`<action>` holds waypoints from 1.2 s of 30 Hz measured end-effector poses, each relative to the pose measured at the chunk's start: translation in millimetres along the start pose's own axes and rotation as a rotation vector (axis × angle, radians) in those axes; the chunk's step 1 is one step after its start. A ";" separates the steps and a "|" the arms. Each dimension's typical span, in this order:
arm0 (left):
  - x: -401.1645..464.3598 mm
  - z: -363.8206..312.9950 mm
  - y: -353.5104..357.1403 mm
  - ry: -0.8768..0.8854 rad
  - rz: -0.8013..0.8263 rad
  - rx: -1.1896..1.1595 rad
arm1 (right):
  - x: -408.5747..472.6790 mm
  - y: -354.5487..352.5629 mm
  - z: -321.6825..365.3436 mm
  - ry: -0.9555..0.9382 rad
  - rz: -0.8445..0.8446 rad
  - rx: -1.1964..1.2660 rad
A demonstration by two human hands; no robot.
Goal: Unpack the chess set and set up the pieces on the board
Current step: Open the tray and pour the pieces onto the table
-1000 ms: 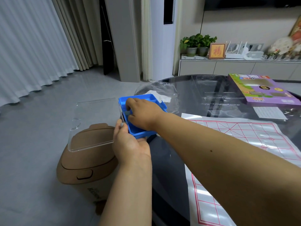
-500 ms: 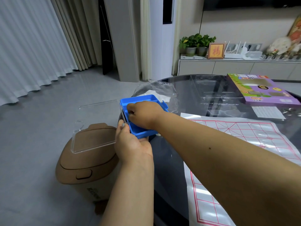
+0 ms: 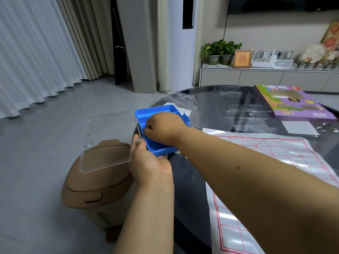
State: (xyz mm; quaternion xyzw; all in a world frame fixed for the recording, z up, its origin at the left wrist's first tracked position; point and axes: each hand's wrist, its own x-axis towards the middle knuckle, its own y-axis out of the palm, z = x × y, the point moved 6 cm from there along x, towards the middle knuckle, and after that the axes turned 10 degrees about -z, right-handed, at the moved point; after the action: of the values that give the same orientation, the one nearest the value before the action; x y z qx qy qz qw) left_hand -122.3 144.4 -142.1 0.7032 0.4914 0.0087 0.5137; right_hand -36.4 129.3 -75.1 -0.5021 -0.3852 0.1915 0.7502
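A blue plastic box (image 3: 159,110) with divided compartments hangs at the left edge of the dark glass table (image 3: 207,110). Its clear lid (image 3: 108,142) lies swung open to the left. My left hand (image 3: 148,162) grips the box from below at its near corner, thumb on the hinge side. My right hand (image 3: 163,129) reaches into the box with its fingers curled down into a compartment. What they touch is hidden. The compartments I can see look bare. The white board sheet (image 3: 275,156) with red grid lines lies flat on the table to the right.
A brown lidded bin (image 3: 95,180) stands on the floor under the open lid. On the table are a crumpled clear bag (image 3: 176,101), a clear plastic tray insert (image 3: 236,105), a purple game carton (image 3: 293,105) and a white paper slip (image 3: 299,127).
My right hand has curled tighter and slid a little toward the near left compartment of the box. My left hand and the box have stayed in place.
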 end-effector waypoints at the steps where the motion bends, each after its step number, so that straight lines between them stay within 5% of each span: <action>1: 0.3 -0.3 -0.3 0.002 0.001 0.002 | 0.1 -0.5 0.3 -0.001 -0.009 -0.005; 23: 1.6 -1.6 1.2 0.035 0.003 0.034 | -4.2 -1.1 -0.3 -0.044 -0.039 0.162; 36: -0.1 -5.8 6.1 0.088 0.001 0.048 | -3.0 -23.8 3.1 -0.062 -0.304 0.093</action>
State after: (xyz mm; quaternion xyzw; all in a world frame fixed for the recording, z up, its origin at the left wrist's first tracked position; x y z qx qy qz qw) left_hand -121.2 148.6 -134.8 0.7146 0.5132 0.0280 0.4746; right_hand -43.0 119.1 -54.2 -0.3964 -0.4704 0.1086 0.7809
